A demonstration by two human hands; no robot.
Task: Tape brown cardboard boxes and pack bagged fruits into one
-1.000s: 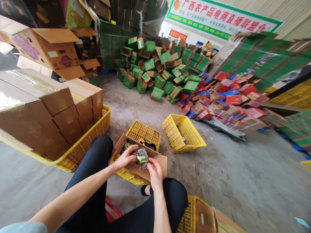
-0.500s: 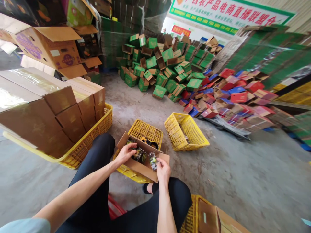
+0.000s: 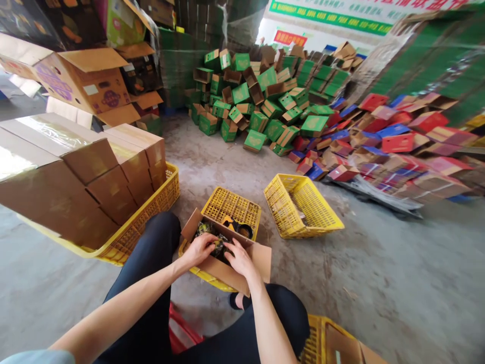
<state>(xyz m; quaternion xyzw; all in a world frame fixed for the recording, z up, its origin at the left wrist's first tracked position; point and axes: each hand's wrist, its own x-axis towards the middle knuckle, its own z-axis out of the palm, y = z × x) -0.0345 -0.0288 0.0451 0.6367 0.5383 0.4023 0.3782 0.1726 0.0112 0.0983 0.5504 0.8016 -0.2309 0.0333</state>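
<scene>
An open cardboard carton (image 3: pixel 226 275) tilts slightly on an upturned yellow crate (image 3: pixel 232 202) between my knees. Inside lie several dark green, produce-like pieces in clear plastic wrap (image 3: pixel 206 228); their exact kind is hard to make out. My left hand (image 3: pixel 199 250) reaches over the carton's near wall, its fingers apart and resting on the wrapped pieces. From the other side my right hand (image 3: pixel 239 258) dips into the carton with fingers spread, touching the pieces near its middle. Just behind the carton sits an orange and black tape dispenser (image 3: pixel 238 226), touched by neither hand.
At left, taped brown cartons (image 3: pixel 49 194) fill a big yellow crate (image 3: pixel 140 220). Another yellow crate (image 3: pixel 303 205) stands ahead to the right, and one holding cardboard (image 3: pixel 318 338) by my right knee. Green boxes (image 3: pixel 253 140) and red-blue boxes (image 3: pixel 396 143) are heaped beyond.
A clear bag with something green, first between both hands and then in my right hand, has gone down into the carton. Both hands now reach inside. The view has turned right.
</scene>
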